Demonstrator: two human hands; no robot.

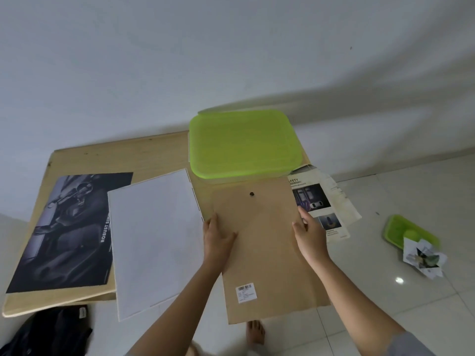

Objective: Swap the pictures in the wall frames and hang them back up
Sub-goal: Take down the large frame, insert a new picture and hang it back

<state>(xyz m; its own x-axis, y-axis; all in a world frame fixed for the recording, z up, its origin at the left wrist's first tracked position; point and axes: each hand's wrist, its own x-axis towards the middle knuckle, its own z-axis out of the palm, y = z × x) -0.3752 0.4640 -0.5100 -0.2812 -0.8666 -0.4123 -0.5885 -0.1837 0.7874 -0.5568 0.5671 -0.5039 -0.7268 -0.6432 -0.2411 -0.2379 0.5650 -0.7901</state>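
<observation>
A brown backing board with a small black hanger near its top and a barcode label low down lies at the table's right end, overhanging the front edge. My left hand holds its left edge, thumb on top. My right hand grips its right edge. Under that edge lies a printed picture sheet with car photos. A white frame lies face-down left of the board. A dark black-and-white poster lies at the table's left end.
A wooden table stands against a white wall. A large lime-green lidded container sits at its back right. On the tiled floor, a green tray with crumpled paper lies right, a dark bag lower left, and my bare foot below.
</observation>
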